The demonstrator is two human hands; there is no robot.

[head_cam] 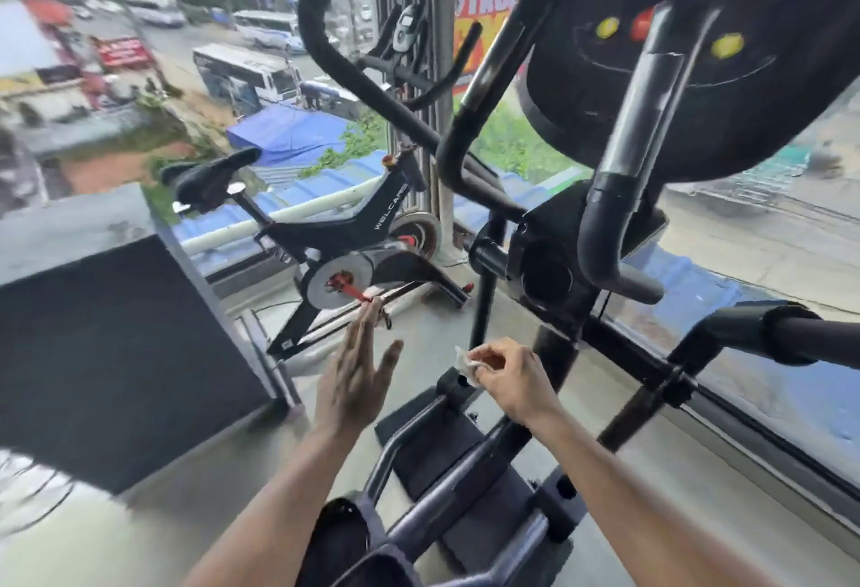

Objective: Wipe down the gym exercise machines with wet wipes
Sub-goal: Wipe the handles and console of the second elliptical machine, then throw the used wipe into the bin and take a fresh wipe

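With the right hand (505, 374) pinching a crumpled wet wipe (466, 362) and the left hand (356, 370) flat-fingered, I'd unfold it before rubbing the elliptical's handlebar (605, 218).

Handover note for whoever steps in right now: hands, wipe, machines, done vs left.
Left hand: open, fingers straight, in the air, touching nothing.
Right hand: pinches a crumpled white wipe, held in the air above the elliptical's lower frame, not plainly touching it.
Spin bike stands further off by the window.
Done: cannot tell from this view which surfaces have been wiped.
Left: likely the elliptical's handles, console and frame, then the spin bike.
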